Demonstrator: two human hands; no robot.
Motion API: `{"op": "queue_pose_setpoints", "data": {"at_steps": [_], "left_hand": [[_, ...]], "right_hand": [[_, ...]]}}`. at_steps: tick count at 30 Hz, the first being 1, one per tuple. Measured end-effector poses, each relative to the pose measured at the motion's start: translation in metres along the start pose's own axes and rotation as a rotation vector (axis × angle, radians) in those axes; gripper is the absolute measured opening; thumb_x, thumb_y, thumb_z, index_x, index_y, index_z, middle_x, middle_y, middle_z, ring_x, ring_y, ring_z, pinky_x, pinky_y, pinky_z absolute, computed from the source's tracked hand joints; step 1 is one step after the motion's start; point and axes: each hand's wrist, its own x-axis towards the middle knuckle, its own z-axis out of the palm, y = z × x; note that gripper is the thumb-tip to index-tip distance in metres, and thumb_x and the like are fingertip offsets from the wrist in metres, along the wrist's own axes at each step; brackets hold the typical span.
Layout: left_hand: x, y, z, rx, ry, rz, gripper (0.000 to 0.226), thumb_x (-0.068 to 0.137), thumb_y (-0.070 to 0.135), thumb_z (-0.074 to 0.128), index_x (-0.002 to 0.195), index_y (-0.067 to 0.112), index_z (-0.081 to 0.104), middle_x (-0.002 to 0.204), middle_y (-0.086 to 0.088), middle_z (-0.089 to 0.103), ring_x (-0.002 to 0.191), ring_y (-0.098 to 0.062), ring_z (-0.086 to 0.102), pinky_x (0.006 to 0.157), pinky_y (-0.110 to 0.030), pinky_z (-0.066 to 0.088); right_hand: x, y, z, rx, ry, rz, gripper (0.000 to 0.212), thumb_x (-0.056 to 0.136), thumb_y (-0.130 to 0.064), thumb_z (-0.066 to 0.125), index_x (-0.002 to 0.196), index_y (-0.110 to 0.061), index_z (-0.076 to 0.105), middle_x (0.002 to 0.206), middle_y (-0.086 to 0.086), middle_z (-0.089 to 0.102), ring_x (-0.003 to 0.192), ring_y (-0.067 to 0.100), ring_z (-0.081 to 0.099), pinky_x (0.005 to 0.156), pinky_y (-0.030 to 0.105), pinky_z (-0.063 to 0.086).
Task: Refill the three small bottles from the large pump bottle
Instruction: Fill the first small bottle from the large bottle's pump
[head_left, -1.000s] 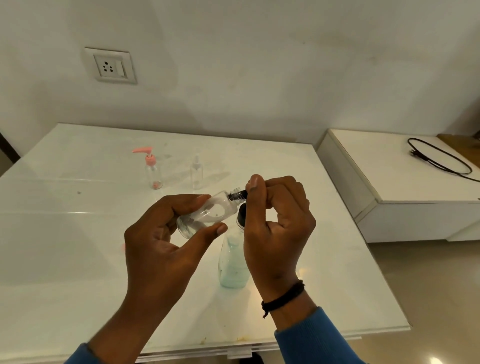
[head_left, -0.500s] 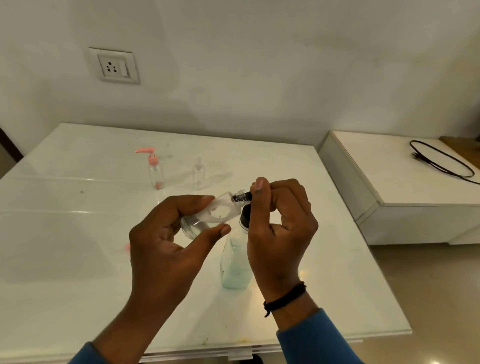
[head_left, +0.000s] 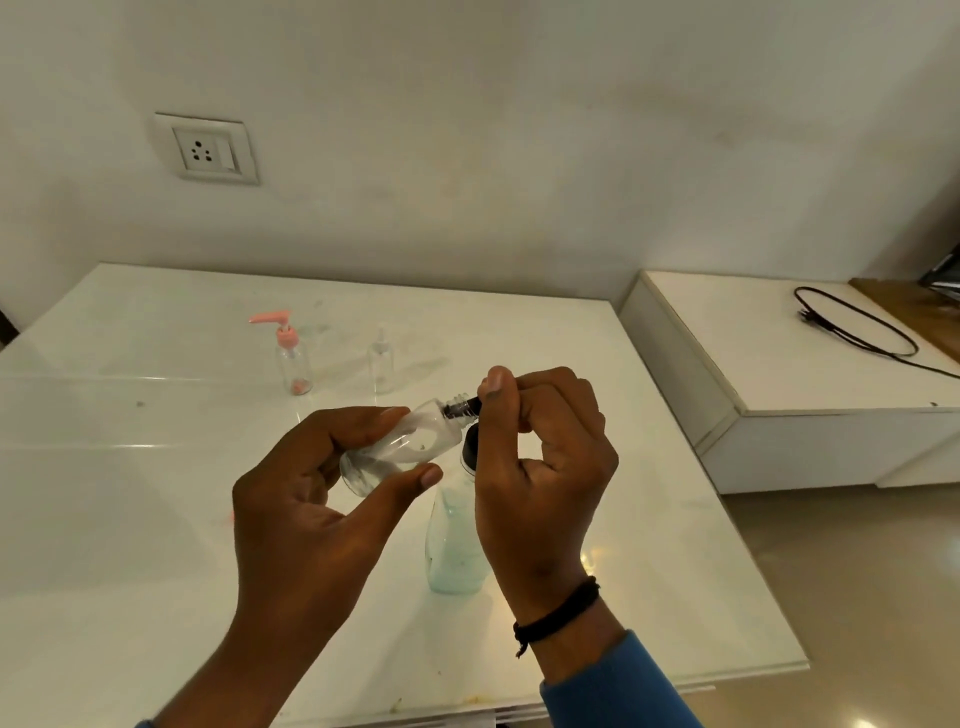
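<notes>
— Clear plastic, that small bottle (head_left: 402, 449); the left hand (head_left: 311, 512) held it tilted above the table (head_left: 130, 519), fingers behind and thumb in front, neck pointing toward the right hand (head_left: 540, 467).

— And the right one?

— Its thumb and fingers were curled round a dark cap (head_left: 465, 406) at the bottle's threaded neck, pinching it. Whether the cap was fully off, I could not tell.

— Where was the big one?

— The large bottle (head_left: 454, 540), pale green inside, stood upright just below the right hand and partly behind it, its dark collar showing; its pump head I could not see.

— The others?

— Beyond the left hand, well apart from it, stood a pink-pump bottle (head_left: 293, 356), and a clear spray bottle (head_left: 382, 361) beside that.
</notes>
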Motion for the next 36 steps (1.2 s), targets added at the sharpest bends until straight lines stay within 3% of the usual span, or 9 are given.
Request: {"op": "queue_pose_setpoints", "data": {"at_steps": [10,16,28,36], "left_hand": [[-0.001,0.001,0.001,-0.002,0.006,-0.021,0.043,0.063,0.032,0.086,0.102,0.022,0.072,0.099,0.018,0.073,0.099,-0.012,0.070,0.086,-0.014,0.055],[0.000,0.000,0.001,0.018,-0.006,0.007,0.040,0.064,0.024,0.087,0.101,0.021,0.072,0.097,0.015,0.074,0.099,-0.011,0.071,0.084,-0.011,0.052],[0.008,0.000,0.000,0.034,-0.031,0.067,0.041,0.070,0.023,0.085,0.108,0.017,0.072,0.108,0.010,0.073,0.106,-0.006,0.068,0.091,-0.013,0.052],[0.010,-0.006,-0.002,0.015,-0.048,0.077,0.041,0.071,0.021,0.085,0.109,0.019,0.072,0.109,0.010,0.073,0.106,-0.012,0.069,0.092,-0.017,0.053]], "right_hand": [[-0.001,0.001,0.001,-0.012,0.004,-0.003,0.034,0.098,-0.021,0.059,0.067,-0.007,0.062,0.067,-0.002,0.059,0.065,0.016,0.053,0.058,0.048,0.045],[-0.004,0.004,0.001,0.012,-0.004,0.003,0.038,0.102,-0.028,0.056,0.070,-0.008,0.063,0.070,-0.005,0.059,0.067,0.015,0.054,0.058,0.048,0.045],[0.005,0.002,0.003,-0.011,0.011,-0.011,0.031,0.098,-0.019,0.060,0.068,-0.009,0.062,0.073,-0.013,0.053,0.064,0.016,0.051,0.057,0.048,0.043],[-0.006,0.004,0.004,-0.003,0.024,0.014,0.037,0.099,-0.024,0.059,0.067,-0.006,0.063,0.068,0.000,0.060,0.066,0.016,0.053,0.058,0.047,0.045]]}}
